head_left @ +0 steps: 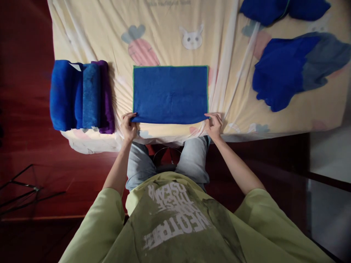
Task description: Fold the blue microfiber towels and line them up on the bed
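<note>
A blue cloth with green edging lies flat as a rectangle on the patterned sheet, its long side toward me. My left hand pinches its near left corner. At the near right corner, my right hand has its fingers closed on the cloth's edge. The near edge between the two hands is nearly straight.
Rolled blue cloths and a purple one stand side by side at the sheet's left edge. Crumpled blue and grey-blue cloths lie on the right, with more blue cloth behind. A black metal stand is on the floor at left.
</note>
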